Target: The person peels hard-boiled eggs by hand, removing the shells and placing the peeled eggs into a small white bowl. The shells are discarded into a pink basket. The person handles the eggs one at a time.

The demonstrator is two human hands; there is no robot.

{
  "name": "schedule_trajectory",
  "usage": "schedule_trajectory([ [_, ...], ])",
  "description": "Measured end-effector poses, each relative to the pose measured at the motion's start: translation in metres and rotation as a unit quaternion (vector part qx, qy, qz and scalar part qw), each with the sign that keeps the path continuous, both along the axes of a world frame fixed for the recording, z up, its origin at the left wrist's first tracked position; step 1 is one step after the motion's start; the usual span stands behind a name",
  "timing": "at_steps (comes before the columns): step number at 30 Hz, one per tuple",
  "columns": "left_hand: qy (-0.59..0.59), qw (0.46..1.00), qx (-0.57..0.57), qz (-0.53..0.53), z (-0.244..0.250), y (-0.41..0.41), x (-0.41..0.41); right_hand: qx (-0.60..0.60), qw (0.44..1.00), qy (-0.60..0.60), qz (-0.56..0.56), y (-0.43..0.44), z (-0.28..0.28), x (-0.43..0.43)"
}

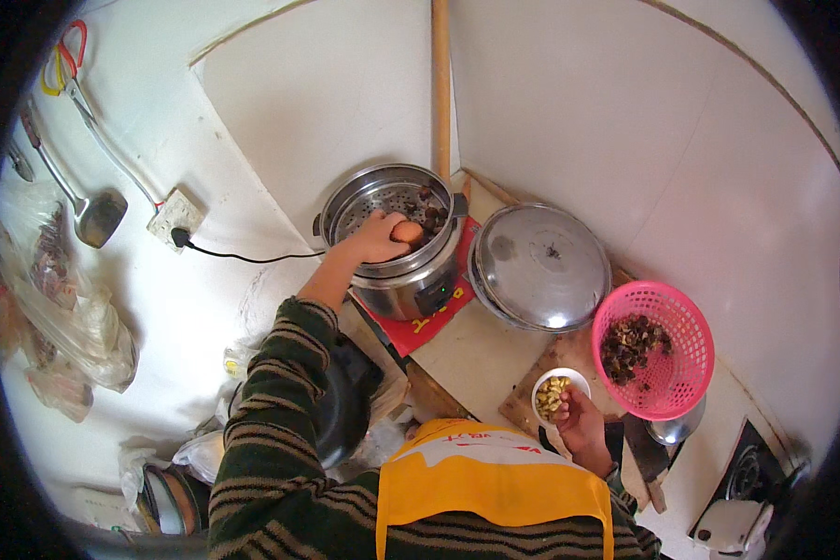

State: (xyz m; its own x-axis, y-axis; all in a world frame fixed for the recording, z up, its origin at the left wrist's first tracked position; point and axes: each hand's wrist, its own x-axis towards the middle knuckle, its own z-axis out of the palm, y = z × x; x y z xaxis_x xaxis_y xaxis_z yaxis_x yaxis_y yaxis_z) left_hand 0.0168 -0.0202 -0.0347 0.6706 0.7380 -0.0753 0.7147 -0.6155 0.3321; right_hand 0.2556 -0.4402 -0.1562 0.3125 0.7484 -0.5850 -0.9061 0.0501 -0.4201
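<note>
My left hand (376, 238) reaches into a steel steamer tray (379, 198) with round holes, which sits on top of an electric cooker (406, 297). An orange-brown roundish thing (407, 233), perhaps an egg, shows at its fingertips; whether the fingers grip it I cannot tell. Several dark brown pieces (432, 218) lie in the tray's right side. My right hand (579, 420) is at a small white bowl (578, 376) of yellowish chunks (551, 395), its fingertips at the bowl's right side; what they hold is unclear.
A domed steel lid (542, 262) lies right of the cooker. Beyond it, a pink plastic basket (696, 350) holds dark chopped pieces (633, 346). A black cord (252, 260) runs from the cooker to a wall socket (175, 217). A black pan (343, 402) stands beside my left sleeve.
</note>
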Motion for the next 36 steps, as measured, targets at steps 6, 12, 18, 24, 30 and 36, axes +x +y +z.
schedule_trajectory([
  [6, -0.017, 0.999, 0.028, 0.031, -0.002, -0.005, 0.009, 0.002, 1.000, 0.001, 0.000, 0.000, 0.003, -0.003],
  [12, -0.100, 0.993, 0.064, -0.003, -0.019, 0.020, 0.002, 0.031, 0.999, 0.018, 0.005, -0.004, -0.003, 0.000],
  [18, -0.222, 0.972, 0.076, 0.021, -0.001, 0.049, -0.006, 0.009, 0.999, 0.028, -0.012, -0.007, 0.004, 0.001],
  [24, -0.063, 0.986, 0.123, 0.092, -0.010, 0.080, -0.033, -0.006, 1.000, 0.022, -0.017, -0.007, -0.004, 0.005],
  [30, -0.100, 0.981, 0.141, 0.089, 0.002, 0.061, -0.029, -0.010, 1.000, 0.025, -0.014, -0.004, 0.003, 0.004],
  [36, 0.013, 0.968, 0.252, -0.007, 0.013, 0.014, -0.004, -0.010, 1.000, 0.014, 0.004, -0.002, -0.002, 0.001],
])
